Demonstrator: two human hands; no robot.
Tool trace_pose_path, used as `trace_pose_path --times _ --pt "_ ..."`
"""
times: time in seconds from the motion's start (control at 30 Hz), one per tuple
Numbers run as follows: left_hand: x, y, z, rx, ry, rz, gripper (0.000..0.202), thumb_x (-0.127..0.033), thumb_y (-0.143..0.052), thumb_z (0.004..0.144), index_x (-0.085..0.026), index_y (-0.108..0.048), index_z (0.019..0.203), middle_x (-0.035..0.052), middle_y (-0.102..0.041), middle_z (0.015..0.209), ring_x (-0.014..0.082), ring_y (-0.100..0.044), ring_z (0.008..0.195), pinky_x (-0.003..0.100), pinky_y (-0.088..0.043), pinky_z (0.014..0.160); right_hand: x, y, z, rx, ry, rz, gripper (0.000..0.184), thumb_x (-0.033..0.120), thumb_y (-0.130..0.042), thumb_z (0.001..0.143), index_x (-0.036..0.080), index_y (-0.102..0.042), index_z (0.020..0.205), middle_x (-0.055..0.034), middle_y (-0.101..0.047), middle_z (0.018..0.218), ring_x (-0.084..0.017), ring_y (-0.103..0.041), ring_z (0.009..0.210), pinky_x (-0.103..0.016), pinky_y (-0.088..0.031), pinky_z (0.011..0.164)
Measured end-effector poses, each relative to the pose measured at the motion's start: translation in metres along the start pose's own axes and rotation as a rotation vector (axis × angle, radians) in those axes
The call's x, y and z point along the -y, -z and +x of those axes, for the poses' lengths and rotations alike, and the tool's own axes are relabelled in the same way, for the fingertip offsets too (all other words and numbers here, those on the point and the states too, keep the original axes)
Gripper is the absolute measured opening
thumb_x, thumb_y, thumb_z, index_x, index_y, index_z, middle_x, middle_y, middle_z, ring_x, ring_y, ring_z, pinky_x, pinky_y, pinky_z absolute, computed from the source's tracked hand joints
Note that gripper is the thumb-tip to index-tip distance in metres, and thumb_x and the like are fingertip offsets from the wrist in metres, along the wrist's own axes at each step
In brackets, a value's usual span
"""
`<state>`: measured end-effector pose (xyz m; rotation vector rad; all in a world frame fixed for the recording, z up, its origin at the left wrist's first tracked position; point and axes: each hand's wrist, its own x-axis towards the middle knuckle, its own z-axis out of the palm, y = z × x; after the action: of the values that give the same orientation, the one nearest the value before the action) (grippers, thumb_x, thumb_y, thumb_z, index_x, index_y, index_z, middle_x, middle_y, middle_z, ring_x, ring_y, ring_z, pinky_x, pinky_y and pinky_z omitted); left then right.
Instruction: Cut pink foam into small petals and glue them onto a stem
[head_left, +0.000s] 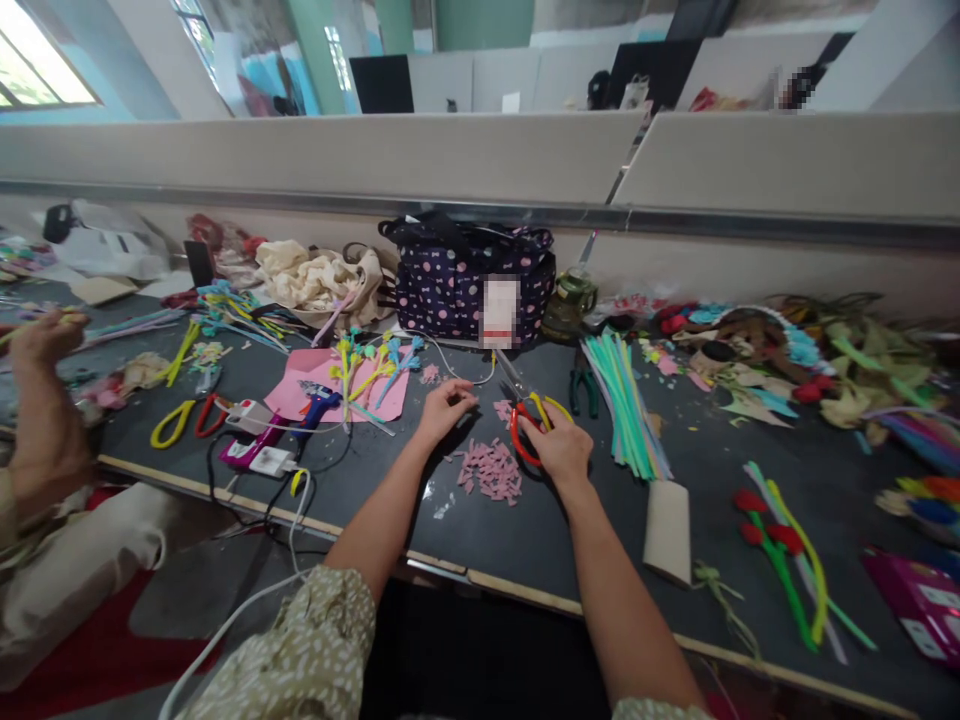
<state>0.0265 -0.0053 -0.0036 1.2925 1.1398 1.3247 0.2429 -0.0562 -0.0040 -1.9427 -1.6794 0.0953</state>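
Our right hand (566,447) grips the scissors (538,407); whether our loosely curled left hand (445,408) pinches anything, we cannot tell. Pink pieces (492,472) lie towards the tabletop's (525,545) front edge, a patterned bag (457,285) at its back edge

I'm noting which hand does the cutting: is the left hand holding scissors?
No. The scissors are in the right hand, and the left hand is apart from them.

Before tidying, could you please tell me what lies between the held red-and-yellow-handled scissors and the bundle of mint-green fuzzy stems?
In the head view, dark-green-handled pliers lie between the scissors and bundle.
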Motion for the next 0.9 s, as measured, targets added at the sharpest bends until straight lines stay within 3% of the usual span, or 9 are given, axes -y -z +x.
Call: trace_pose_path --times 0.13,0.2,0.23,0.3,0.4,0.53,0.63,0.8,0.9 --pt "-0.01 -0.007 -0.013 0.468 0.18 -0.027 0.025 -0.021 -0.079 0.058 -0.015 -0.071 0.081 0.0078 -0.07 0.071 0.0158 -0.063 0.061 0.026 -0.047 0.061 -0.003 0.0 0.003 0.015 -0.052 0.048 0.058 0.064 -0.051 0.078 0.026 -0.062 0.12 -0.0059 -0.072 0.095 -0.023 -0.067 0.081 -0.035 -0.048 0.074" --pt "-0.013 -0.007 -0.015 0.592 0.237 -0.034 0.024 -0.026 -0.078 0.061 -0.014 -0.071 0.08 0.0102 -0.071 0.072 0.0171 -0.064 0.061 0.027 -0.048 0.059 -0.003 0.0 0.003 0.018 -0.062 0.062 0.058 0.064 -0.052 0.077 0.026 -0.063 0.12 -0.0056 -0.073 0.094 -0.023 -0.067 0.08 -0.034 -0.048 0.073" --pt "-0.013 -0.005 -0.015 0.59 0.244 -0.048 0.023 -0.028 -0.077 0.063 -0.014 -0.071 0.08 0.0107 -0.071 0.072 0.0176 -0.065 0.062 0.028 -0.049 0.06 -0.003 0.001 0.003 0.017 -0.069 0.069 0.057 0.064 -0.053 0.077 0.026 -0.063 0.119 -0.0054 -0.073 0.093 -0.023 -0.067 0.079 -0.034 -0.048 0.073" --pt "-0.01 -0.001 -0.011 0.447 0.208 -0.081 0.023 -0.031 -0.076 0.065 -0.015 -0.071 0.082 0.0103 -0.07 0.071 0.0174 -0.065 0.063 0.029 -0.05 0.064 -0.003 0.001 0.004 0.015 -0.086 0.087 0.057 0.064 -0.054 0.076 0.026 -0.065 0.117 -0.005 -0.073 0.09 -0.022 -0.067 0.077 -0.033 -0.048 0.071" --pt "0.001 0.007 0.001 0.065 0.087 -0.065 0.021 -0.032 -0.074 0.066 -0.016 -0.07 0.08 0.0072 -0.069 0.07 0.015 -0.062 0.064 0.027 -0.048 0.067 -0.003 0.002 0.004 0.028 -0.114 0.126 0.056 0.063 -0.055 0.075 0.027 -0.065 0.116 -0.0043 -0.073 0.087 -0.021 -0.066 0.075 -0.031 -0.047 0.071" --pt "0.015 0.02 0.02 -0.281 0.002 0.138 0.017 -0.031 -0.068 0.066 -0.018 -0.069 0.077 0.0024 -0.065 0.069 0.0145 -0.057 0.064 0.027 -0.045 0.067 -0.005 0.001 0.004 0.075 -0.142 0.141 0.056 0.064 -0.053 0.077 0.027 -0.064 0.117 -0.005 -0.073 0.09 -0.022 -0.067 0.079 -0.032 -0.048 0.072" --pt "0.014 0.026 0.037 -0.328 -0.084 0.383 0.009 -0.025 -0.064 0.068 -0.02 -0.07 0.073 0.0043 -0.066 0.076 0.0179 -0.058 0.074 0.03 -0.044 0.075 -0.006 -0.002 0.004 0.101 -0.155 0.138 0.057 0.064 -0.052 0.077 0.028 -0.064 0.118 -0.005 -0.073 0.092 -0.023 -0.067 0.08 -0.033 -0.048 0.073" --pt "0.002 0.024 0.067 -0.251 -0.138 0.908 0.013 -0.025 -0.06 0.076 -0.021 -0.072 0.078 0.0105 -0.064 0.084 0.0257 -0.054 0.088 0.036 -0.04 0.081 -0.007 -0.003 0.004 0.086 -0.152 0.159 0.055 0.064 -0.052 0.077 0.027 -0.065 0.116 -0.006 -0.072 0.092 -0.022 -0.067 0.082 -0.032 -0.048 0.073" --pt "0.001 0.02 0.077 -0.138 -0.139 1.095 0.011 -0.026 -0.063 0.075 -0.021 -0.073 0.077 0.0125 -0.062 0.087 0.0295 -0.051 0.096 0.037 -0.04 0.078 -0.007 -0.003 0.004 0.089 -0.144 0.161 0.054 0.064 -0.05 0.078 0.026 -0.066 0.115 -0.006 -0.072 0.091 -0.021 -0.067 0.081 -0.03 -0.048 0.072"
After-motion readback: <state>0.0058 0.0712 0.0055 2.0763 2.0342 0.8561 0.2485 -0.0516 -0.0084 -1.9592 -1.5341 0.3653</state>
